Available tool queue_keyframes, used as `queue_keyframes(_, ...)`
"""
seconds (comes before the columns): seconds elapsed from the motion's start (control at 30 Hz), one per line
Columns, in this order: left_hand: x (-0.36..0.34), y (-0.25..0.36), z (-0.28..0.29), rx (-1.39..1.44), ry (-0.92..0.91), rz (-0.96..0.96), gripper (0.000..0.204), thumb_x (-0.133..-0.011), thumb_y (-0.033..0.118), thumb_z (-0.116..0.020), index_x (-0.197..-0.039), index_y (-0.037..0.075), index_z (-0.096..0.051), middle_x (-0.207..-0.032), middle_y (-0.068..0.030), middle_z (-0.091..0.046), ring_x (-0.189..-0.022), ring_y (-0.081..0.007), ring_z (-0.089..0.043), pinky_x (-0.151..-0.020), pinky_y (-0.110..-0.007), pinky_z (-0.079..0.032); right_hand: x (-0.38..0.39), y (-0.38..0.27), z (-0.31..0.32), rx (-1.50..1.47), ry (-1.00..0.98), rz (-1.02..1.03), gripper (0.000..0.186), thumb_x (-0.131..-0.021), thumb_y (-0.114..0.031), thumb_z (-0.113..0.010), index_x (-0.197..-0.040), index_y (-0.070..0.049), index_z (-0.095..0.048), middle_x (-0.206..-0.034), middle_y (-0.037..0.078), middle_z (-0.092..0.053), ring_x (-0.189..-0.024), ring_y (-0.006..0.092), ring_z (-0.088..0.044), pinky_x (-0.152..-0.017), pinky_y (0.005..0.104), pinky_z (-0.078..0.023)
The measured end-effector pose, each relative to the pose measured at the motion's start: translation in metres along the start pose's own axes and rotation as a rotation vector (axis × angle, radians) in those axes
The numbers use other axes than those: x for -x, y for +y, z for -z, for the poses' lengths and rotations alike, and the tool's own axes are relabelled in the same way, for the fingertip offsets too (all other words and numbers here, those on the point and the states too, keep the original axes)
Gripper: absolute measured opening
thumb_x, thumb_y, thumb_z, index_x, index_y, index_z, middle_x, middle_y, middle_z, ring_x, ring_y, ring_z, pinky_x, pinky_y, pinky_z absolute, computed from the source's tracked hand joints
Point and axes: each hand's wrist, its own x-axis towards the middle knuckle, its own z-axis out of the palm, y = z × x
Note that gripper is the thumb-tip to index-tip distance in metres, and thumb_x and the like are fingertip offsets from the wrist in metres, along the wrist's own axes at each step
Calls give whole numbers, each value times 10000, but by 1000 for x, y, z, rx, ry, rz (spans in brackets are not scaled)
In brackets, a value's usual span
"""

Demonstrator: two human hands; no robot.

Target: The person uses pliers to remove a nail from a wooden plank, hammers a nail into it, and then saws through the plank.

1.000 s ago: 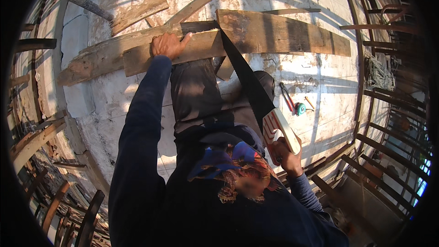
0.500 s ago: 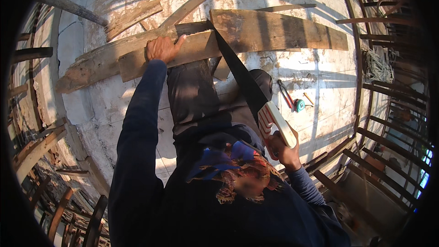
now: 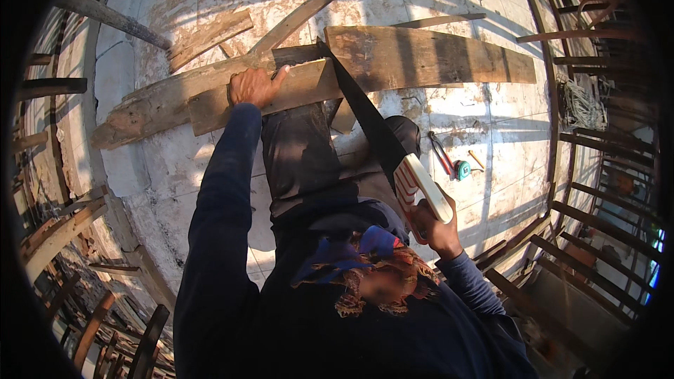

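Note:
My left hand (image 3: 254, 87) presses on a short wooden board (image 3: 302, 85), its fingers curled over the far edge and its thumb stretched along the top. My right hand (image 3: 437, 230) is wrapped round the pale, red-striped handle of a handsaw (image 3: 371, 121). The dark blade slants away to the upper left, at the right end of the short board. Its tip reaches beside the left end of a wider plank (image 3: 428, 56). My leg (image 3: 298, 144) is beneath the short board. Whether the teeth are in the wood, I cannot tell.
A long weathered plank (image 3: 140, 116) lies beneath the short board to the left. Pliers with red handles (image 3: 442, 156), a teal tape measure (image 3: 461, 170) and a small yellowish stick (image 3: 476, 160) lie on the tiled floor (image 3: 519, 137). Wooden slats line both sides.
The saw has moved slightly forward relative to the boards, away from me. My left hand keeps its hold on the short board. The whole view has shifted a little.

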Motion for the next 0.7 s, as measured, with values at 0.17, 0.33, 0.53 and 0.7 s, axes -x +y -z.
queue_keyframes(0.17,-4,21,1,15,-32,-26,833,-875,721,-342,-762,-4,-737,-776,-233,-686,-782,-363,-682,-753,-454,-512,-69,6,-20,82,64,190,309,-758,-40,-612,-1061,18,-607,-806,50,-639,-646,92,-580,-611,241,-468)
queue_keyframes(0.33,-6,18,8,5,-9,-50,832,-878,718,-344,-785,-11,-736,-805,-249,-684,-806,-369,-678,-759,-472,-502,-165,-23,-63,-7,72,190,286,-727,-77,-621,-988,39,-603,-787,70,-641,-684,144,-593,-616,267,-463)
queue_keyframes(0.53,0,5,-6,-1,-30,20,850,-873,733,-317,-813,-1,-742,-807,-244,-685,-807,-373,-678,-783,-456,-504,2,5,0,61,31,-20,403,-778,-41,-573,-1171,49,-575,-927,99,-671,-784,121,-629,-720,257,-495)
queue_keyframes(0.7,-4,18,3,2,17,-29,831,-883,716,-331,-768,1,-739,-756,-216,-688,-765,-363,-684,-732,-453,-515,-90,5,-38,52,89,249,294,-749,-33,-592,-1032,41,-610,-729,30,-624,-619,95,-566,-558,270,-453)
